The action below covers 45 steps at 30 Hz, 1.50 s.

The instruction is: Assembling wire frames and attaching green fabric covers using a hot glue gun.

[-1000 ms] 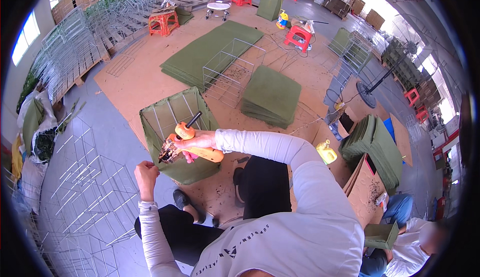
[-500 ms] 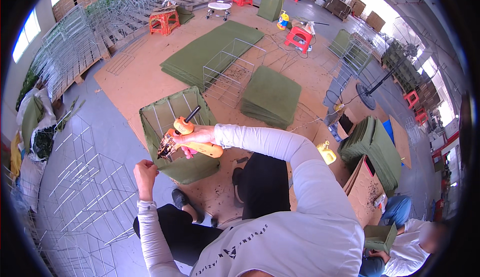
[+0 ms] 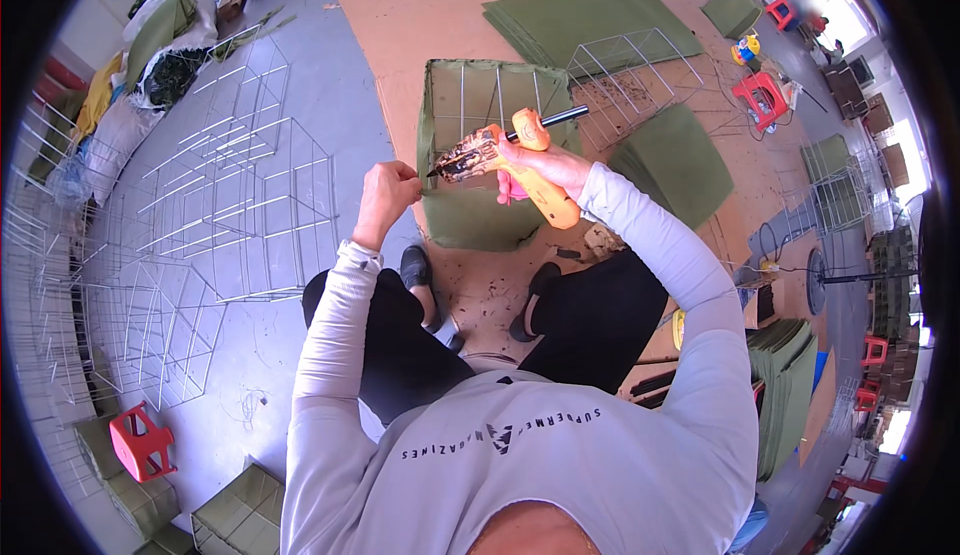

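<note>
In front of me stands a box-shaped wire frame covered in green felt-like sheet [image 3: 480, 221], its open side showing bare wires. My right hand [image 3: 555, 167] grips an orange hot glue gun [image 3: 550, 200], its front crusted with dark residue. A black glue stick [image 3: 567, 115] sticks out of its back. The nozzle points at the box's near left corner, close to my left hand [image 3: 388, 195]. Those left fingers are pinched together at that corner, on the edge of the green sheet. Whether the nozzle touches the sheet cannot be made out.
Bare wire frames [image 3: 240, 195] lie on the grey floor to the left. Flat green sheets [image 3: 590, 30] and another green stack [image 3: 680, 160] rest on cardboard beyond the box, beside a wire frame [image 3: 630, 75]. A red stool [image 3: 760, 100] stands far right, another [image 3: 140, 442] near left.
My view has swung leftward and down, so the scene sits further right. The glue gun's nozzle has come to the box corner near my left fingers. Both hands keep their grips.
</note>
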{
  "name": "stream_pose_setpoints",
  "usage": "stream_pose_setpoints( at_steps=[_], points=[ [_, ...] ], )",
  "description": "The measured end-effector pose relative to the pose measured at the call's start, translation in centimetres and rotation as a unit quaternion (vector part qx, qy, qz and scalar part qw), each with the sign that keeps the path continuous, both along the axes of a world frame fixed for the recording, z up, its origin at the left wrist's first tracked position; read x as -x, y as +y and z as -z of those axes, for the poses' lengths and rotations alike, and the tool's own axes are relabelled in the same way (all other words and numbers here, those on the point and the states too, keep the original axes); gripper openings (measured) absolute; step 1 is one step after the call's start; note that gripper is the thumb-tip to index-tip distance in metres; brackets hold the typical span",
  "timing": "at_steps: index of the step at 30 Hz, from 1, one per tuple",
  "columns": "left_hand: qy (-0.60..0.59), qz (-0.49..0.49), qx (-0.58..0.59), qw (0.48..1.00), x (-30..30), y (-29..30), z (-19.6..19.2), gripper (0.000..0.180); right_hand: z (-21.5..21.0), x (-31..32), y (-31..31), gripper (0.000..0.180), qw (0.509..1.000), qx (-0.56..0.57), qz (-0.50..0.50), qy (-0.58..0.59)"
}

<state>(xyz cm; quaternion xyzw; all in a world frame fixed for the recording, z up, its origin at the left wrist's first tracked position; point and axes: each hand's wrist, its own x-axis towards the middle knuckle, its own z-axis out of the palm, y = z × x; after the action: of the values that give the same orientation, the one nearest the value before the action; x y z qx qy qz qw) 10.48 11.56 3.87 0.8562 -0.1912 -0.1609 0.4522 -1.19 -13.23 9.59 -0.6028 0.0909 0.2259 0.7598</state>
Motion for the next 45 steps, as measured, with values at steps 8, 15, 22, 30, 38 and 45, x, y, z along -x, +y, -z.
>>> stream_pose_setpoints(
  at_steps=[8,15,22,30,38,45],
  points=[
    [0.066,-0.004,0.031,0.997,-0.2,-0.1,0.0,0.016,-0.3,-0.1,0.5,0.045,0.999,0.009,-0.03,0.021],
    [0.071,-0.017,0.023,0.997,-0.4,-0.1,0.0,0.012,0.2,-0.4,0.8,0.04,0.999,-0.025,0.0,0.022],
    [0.07,-0.006,0.008,0.998,-0.6,0.0,-0.1,0.013,1.5,-0.7,0.6,0.041,1.0,-0.028,-0.002,0.011],
    [0.068,-0.005,-0.022,0.997,-0.1,-0.3,-1.0,0.016,2.2,-1.1,0.8,0.036,0.999,-0.041,0.019,0.01],
    [0.062,-0.001,-0.048,0.997,0.1,-0.2,-1.1,0.02,2.8,-1.4,0.5,0.033,0.998,-0.049,0.045,0.004],
    [0.093,0.003,-0.059,0.994,-0.5,-0.1,-1.1,0.02,2.8,-1.5,0.7,0.035,0.998,-0.061,0.03,0.011]
  ],
)
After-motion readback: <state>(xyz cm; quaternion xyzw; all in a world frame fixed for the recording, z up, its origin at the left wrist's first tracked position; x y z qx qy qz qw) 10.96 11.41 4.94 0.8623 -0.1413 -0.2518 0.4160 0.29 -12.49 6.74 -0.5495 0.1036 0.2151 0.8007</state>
